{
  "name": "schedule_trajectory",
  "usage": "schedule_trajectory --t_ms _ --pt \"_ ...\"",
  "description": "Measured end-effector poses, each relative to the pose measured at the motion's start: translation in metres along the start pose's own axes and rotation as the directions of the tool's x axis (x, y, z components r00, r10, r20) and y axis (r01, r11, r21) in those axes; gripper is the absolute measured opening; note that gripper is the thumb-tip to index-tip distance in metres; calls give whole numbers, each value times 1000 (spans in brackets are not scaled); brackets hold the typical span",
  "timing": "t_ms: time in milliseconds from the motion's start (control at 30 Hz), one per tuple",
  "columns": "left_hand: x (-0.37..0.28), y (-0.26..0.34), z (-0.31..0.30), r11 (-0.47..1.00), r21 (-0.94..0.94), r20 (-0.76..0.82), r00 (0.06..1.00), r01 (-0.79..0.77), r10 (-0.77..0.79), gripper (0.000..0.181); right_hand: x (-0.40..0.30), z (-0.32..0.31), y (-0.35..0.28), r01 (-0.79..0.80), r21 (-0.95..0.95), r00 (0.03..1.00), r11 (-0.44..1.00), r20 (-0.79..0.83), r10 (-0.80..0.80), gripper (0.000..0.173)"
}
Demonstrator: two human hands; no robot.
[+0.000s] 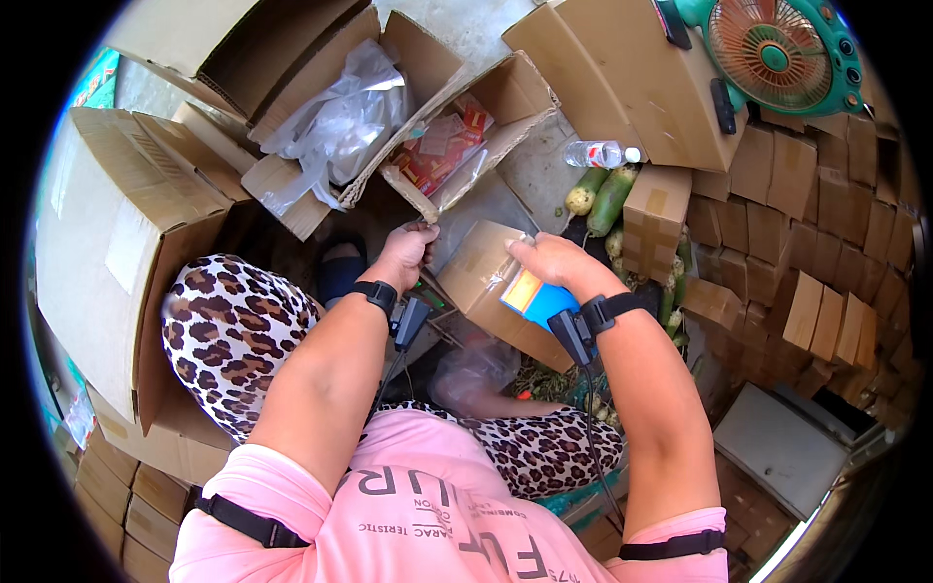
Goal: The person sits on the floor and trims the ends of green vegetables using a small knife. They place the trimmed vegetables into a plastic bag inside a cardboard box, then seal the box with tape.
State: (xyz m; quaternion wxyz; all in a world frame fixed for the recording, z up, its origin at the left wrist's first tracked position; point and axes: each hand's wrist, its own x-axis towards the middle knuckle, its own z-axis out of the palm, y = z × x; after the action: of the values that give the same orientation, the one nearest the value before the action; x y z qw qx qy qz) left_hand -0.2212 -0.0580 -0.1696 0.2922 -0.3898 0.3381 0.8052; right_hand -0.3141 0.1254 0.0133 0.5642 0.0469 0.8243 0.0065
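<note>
My left hand (pixel 410 251) has its fingers curled together by the near corner of an open carton (pixel 510 135) with red printed packets (pixel 444 149) inside. Whether it pinches something thin is not visible. Over a closed cardboard box (pixel 474 273) with clear tape on it, my right hand (pixel 557 259) grips a blue object with an orange part (pixel 538 297), possibly a tape dispenser. Its thumb lies at the box's top edge. The box sits tilted in front of me, between my forearms.
A carton with clear plastic bags (pixel 357 109) stands at upper left, beside a large carton (pixel 102 248). Green-and-white radishes (pixel 612 200), a plastic bottle (pixel 598 154) and a small taped box (pixel 656 211) lie right of centre. A fan (pixel 773 55) and many stacked boxes (pixel 773 240) fill the right.
</note>
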Motion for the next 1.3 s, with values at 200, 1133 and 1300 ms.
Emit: schedule_trajectory --t_ms 200,1133,1300 --pt "-2 4 -7 997 -72 46 998 -39 43 8 -7 4 -19 -78 -114 992 990 -112 65 79" --pt "-2 -40 36 525 823 -103 853 -216 512 25 -11 10 -22 -20 -163 958 986 -285 -27 59" --pt "-79 -30 74 494 664 47 691 -561 721 20 -7 6 -19 -32 -173 963 984 -267 -16 61"
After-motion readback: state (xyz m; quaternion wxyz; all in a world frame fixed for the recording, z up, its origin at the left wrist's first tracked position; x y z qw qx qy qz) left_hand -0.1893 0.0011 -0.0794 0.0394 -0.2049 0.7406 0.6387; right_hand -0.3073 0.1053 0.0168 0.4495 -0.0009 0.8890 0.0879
